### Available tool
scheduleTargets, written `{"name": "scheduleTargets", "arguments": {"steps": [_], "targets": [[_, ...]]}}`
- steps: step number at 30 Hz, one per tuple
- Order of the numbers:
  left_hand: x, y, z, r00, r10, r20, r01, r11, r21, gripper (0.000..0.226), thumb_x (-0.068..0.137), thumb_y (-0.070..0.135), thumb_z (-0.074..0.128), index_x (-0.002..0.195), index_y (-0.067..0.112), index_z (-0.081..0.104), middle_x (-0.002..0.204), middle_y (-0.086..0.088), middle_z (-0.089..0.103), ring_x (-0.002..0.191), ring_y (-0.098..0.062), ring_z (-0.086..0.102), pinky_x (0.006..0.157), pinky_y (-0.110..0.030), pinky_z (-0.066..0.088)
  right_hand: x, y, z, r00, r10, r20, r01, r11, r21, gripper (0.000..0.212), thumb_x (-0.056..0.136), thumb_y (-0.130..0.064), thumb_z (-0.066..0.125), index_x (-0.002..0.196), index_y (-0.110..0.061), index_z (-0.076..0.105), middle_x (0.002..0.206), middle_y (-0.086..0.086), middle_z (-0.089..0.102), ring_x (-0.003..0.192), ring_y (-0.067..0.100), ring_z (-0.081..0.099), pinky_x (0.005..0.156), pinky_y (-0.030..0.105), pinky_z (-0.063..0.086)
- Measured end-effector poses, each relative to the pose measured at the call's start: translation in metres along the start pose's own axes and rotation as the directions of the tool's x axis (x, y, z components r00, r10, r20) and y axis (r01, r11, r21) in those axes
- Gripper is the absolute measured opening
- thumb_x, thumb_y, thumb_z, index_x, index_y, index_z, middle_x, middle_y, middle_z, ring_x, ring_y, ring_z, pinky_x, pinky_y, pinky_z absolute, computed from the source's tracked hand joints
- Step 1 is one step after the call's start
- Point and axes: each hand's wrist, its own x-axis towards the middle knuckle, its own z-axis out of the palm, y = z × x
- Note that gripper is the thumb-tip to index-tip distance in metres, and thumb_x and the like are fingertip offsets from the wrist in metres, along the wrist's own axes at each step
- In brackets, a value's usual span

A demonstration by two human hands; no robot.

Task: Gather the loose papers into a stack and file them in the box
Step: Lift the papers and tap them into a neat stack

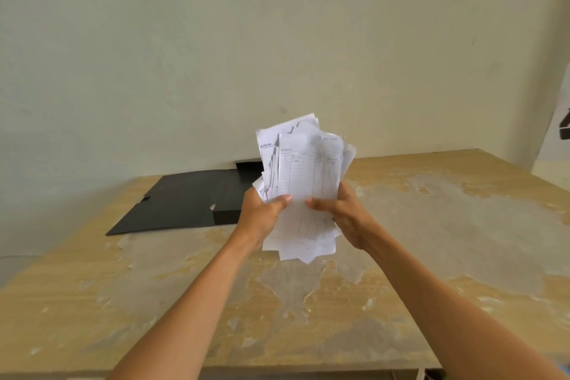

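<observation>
I see both hands raised over the middle of the table (447, 225), holding a ragged bundle of papers (303, 176) upright between them. My left hand (262, 214) is clamped on the bundle's left edge, thumb pressed across the front sheet; my right hand (342, 213) is clamped on the right edge, its thumb also lying on the front. The two thumbs nearly meet at the middle of the front sheet. The sheets are uneven: corners fan out at the top and more stick out below the hands. The front sheet is a ruled form, and "NOTA NO" is printed on the sheet behind it. The papers are clear of the table, in the air.

The black box (185, 203) lies opened flat on the far left of the table, close to the pale wall (277, 40), partly hidden behind my left hand and the bundle. The tabletop is tan with large worn, peeling grey patches, mostly to the right and near side.
</observation>
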Motion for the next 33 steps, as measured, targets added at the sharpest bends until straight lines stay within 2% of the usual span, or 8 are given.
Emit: {"name": "scheduleTargets", "arguments": {"steps": [2, 5, 9, 13, 17, 24, 28, 33], "targets": [[-0.002, -0.003, 0.002, 1.0, -0.025, -0.007, 0.025, 0.999, -0.045, 0.034, 0.082, 0.002, 0.067, 0.112, 0.017, 0.063, 0.103, 0.001, 0.072, 0.097, -0.016, 0.068, 0.083, -0.033, 0.055, -0.004, 0.01, -0.002, 1.0, 0.013, -0.004, -0.013, 1.0, -0.026, 0.048, 0.074, -0.005, 0.073, 0.119, -0.003, 0.058, 0.115, 0.015, 0.067, 0.102, 0.029, 0.066, 0.076, 0.034, 0.056], [0.002, 0.011, 0.001, 0.999, 0.028, 0.035, -0.025, 0.997, -0.077, 0.035, 0.081, 0.0, 0.068, 0.111, 0.016, 0.064, 0.106, 0.0, 0.072, 0.098, -0.013, 0.068, 0.083, -0.029, 0.054, 0.0, -0.001, 0.0, 0.999, -0.005, -0.044, 0.006, 1.0, 0.02, 0.045, 0.072, -0.006, 0.073, 0.115, 0.001, 0.061, 0.11, 0.015, 0.069, 0.097, 0.027, 0.068, 0.073, 0.034, 0.056], [0.009, 0.023, -0.006, 0.996, 0.082, 0.045, -0.077, 0.992, -0.095, 0.035, 0.082, 0.002, 0.068, 0.114, 0.014, 0.064, 0.109, -0.002, 0.072, 0.103, -0.015, 0.067, 0.09, -0.033, 0.052, 0.006, -0.012, 0.001, 1.0, -0.012, -0.029, 0.016, 0.992, 0.127, 0.043, 0.077, -0.004, 0.07, 0.119, -0.002, 0.06, 0.114, 0.013, 0.068, 0.099, 0.026, 0.067, 0.081, 0.04, 0.056], [0.002, 0.01, -0.002, 0.999, 0.04, 0.02, -0.039, 0.997, -0.065, 0.034, 0.082, 0.001, 0.065, 0.106, 0.025, 0.066, 0.105, 0.002, 0.072, 0.1, -0.014, 0.067, 0.09, -0.038, 0.053, -0.001, 0.007, 0.001, 0.999, -0.005, -0.036, 0.007, 0.999, 0.033, 0.051, 0.073, -0.01, 0.072, 0.122, -0.006, 0.058, 0.117, 0.012, 0.068, 0.105, 0.028, 0.065, 0.086, 0.041, 0.054], [-0.009, -0.008, 0.004, 0.999, -0.009, 0.042, 0.011, 0.998, -0.058, 0.035, 0.08, 0.004, 0.067, 0.109, 0.024, 0.065, 0.105, 0.001, 0.072, 0.099, -0.016, 0.067, 0.087, -0.042, 0.055, -0.011, 0.025, 0.0, 0.998, 0.014, -0.069, -0.009, 0.997, 0.083, 0.055, 0.072, -0.009, 0.072, 0.125, -0.005, 0.055, 0.12, 0.015, 0.066, 0.109, 0.034, 0.063, 0.088, 0.043, 0.052], [0.002, 0.012, -0.001, 0.997, 0.062, -0.038, -0.064, 0.996, -0.059, 0.035, 0.081, 0.005, 0.067, 0.115, 0.016, 0.062, 0.105, 0.001, 0.071, 0.098, -0.014, 0.067, 0.08, -0.03, 0.054, 0.0, -0.007, 0.01, 0.999, -0.031, -0.029, 0.031, 0.999, 0.004, 0.048, 0.081, -0.003, 0.069, 0.126, -0.004, 0.052, 0.119, 0.016, 0.065, 0.105, 0.031, 0.066, 0.085, 0.043, 0.056], [0.007, 0.021, -0.012, 0.989, 0.012, 0.145, -0.002, 0.997, -0.071, 0.037, 0.084, 0.001, 0.063, 0.117, 0.018, 0.059, 0.109, 0.001, 0.071, 0.101, -0.015, 0.067, 0.086, -0.032, 0.054, 0.001, -0.013, 0.006, 0.996, -0.058, -0.07, 0.057, 0.998, -0.025, 0.039, 0.083, -0.003, 0.068, 0.12, -0.004, 0.057, 0.116, 0.014, 0.068, 0.103, 0.029, 0.067, 0.085, 0.044, 0.056], [-0.005, 0.004, -0.004, 0.993, 0.027, 0.116, -0.032, 0.998, 0.047, 0.037, 0.084, 0.0, 0.061, 0.108, 0.028, 0.06, 0.101, 0.009, 0.07, 0.093, -0.006, 0.066, 0.065, -0.014, 0.052, -0.014, 0.017, 0.006, 0.991, -0.033, -0.129, 0.038, 0.998, 0.04, 0.034, 0.081, -0.002, 0.069, 0.113, -0.009, 0.062, 0.109, 0.01, 0.07, 0.1, 0.026, 0.067, 0.084, 0.044, 0.056]]}}
